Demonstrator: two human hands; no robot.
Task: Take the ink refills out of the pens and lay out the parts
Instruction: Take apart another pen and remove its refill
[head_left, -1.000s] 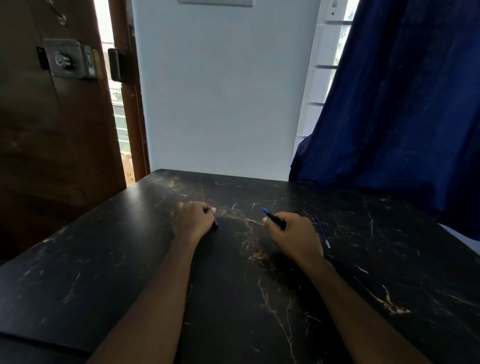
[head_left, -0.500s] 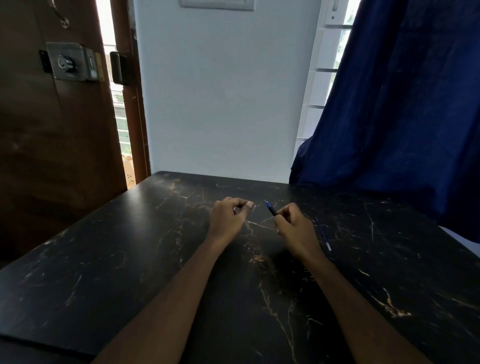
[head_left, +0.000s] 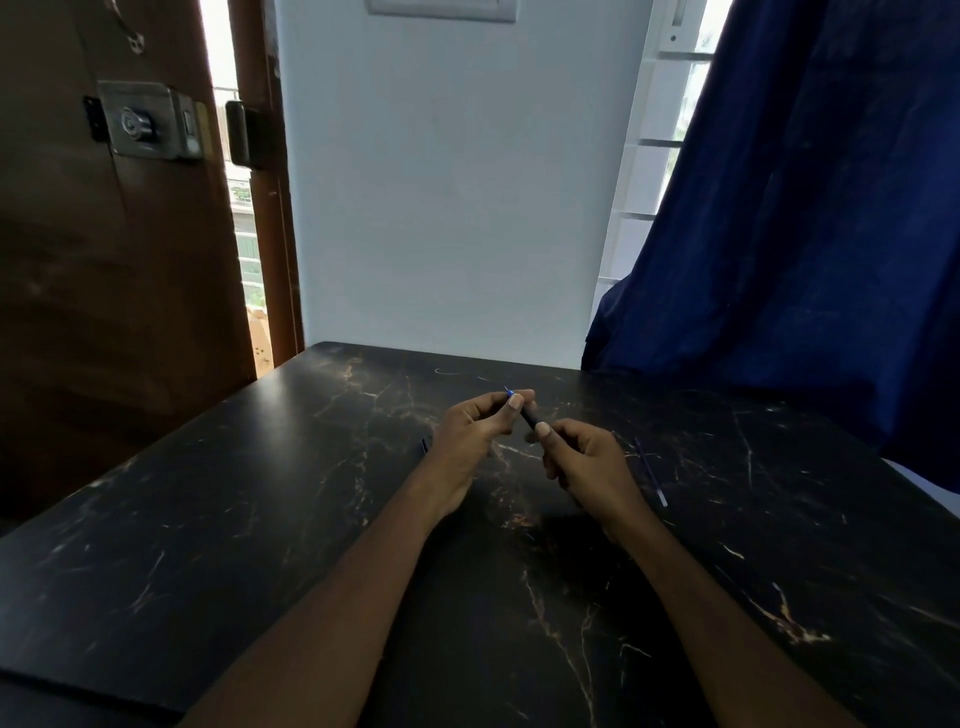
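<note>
The left hand (head_left: 475, 434) pinches the blue-tipped front end of a slim dark plastic pen (head_left: 529, 415), thumb and fingers curled onto it. The right hand (head_left: 587, 457) grips the rear end of the barrel. The pen is held tilted just above the black, gold-veined marble surface (head_left: 260, 519). A thin blue ink refill (head_left: 649, 470) lies on the surface just right of the right hand. A small dark part (head_left: 424, 445) lies just left of the left hand. A dark blue cloth curtain (head_left: 805, 234) hangs beyond, at the right.

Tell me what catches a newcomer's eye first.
Two hands meet over the black marbled table: the left hand pinches the blue-tipped end of a dark pen, the right hand grips its barrel. A deep blue curtain fills the right side; a thin refill lies on the table beside the right hand.
</note>
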